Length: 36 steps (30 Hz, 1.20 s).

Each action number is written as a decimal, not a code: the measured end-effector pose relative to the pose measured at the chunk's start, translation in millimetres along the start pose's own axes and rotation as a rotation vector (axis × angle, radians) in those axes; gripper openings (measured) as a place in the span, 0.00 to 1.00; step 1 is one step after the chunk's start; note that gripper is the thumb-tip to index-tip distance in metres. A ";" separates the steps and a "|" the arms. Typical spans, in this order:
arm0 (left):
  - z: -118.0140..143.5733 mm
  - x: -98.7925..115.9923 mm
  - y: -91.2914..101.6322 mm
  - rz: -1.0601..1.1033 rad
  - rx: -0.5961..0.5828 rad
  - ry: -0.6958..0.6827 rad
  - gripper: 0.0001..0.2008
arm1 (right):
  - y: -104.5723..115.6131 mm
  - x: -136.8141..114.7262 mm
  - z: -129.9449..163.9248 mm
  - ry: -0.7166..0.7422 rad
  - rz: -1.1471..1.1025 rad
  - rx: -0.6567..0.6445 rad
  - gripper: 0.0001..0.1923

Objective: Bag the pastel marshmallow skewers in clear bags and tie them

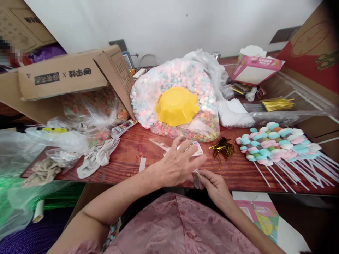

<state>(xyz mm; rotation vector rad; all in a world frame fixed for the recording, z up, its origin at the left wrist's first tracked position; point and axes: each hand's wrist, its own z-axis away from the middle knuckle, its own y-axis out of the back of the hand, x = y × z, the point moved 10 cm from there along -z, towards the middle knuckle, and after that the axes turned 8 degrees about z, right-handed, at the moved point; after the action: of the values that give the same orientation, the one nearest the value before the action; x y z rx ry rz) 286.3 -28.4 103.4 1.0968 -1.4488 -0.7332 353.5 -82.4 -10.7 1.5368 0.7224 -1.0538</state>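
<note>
My left hand point(177, 164) reaches across the table edge, its fingers apart and slightly blurred, with nothing visible in them. Beneath and beyond its fingertips lie some printed paper pieces point(197, 149), partly hidden by the hand. Closer to my body, my right hand point(215, 185) pinches a small clear plastic piece point(197, 180) between thumb and fingers. A bunch of gold twist ties point(222, 150) rests just beyond the right hand. On the right, marshmallow skewers point(280, 143) with white sticks lie in a pile.
A large bag of pastel marshmallows point(182, 74) with a yellow bowl point(177, 106) upside down on it stands behind. An open cardboard box point(69, 76) and grey cloth point(99, 158) are left. A clear bin point(299, 91) holding gold ties point(278, 104) stands back right.
</note>
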 end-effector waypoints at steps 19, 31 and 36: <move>29.1 -115.7 5.1 1.573 0.730 0.288 0.18 | 15.1 -17.3 3.5 0.141 0.027 0.452 0.09; 33.6 -131.7 -28.9 2.087 0.944 0.444 0.21 | 0.2 -52.5 7.6 0.607 0.646 0.523 0.20; 33.8 -127.9 -24.5 1.937 0.943 0.357 0.24 | -12.4 -17.2 -15.7 0.156 0.068 0.231 0.10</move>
<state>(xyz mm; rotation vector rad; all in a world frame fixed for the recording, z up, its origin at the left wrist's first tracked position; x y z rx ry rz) 252.1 75.1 24.5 -0.0266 -1.7284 1.5045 339.3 -62.8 -0.2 1.8453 0.6661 -1.0012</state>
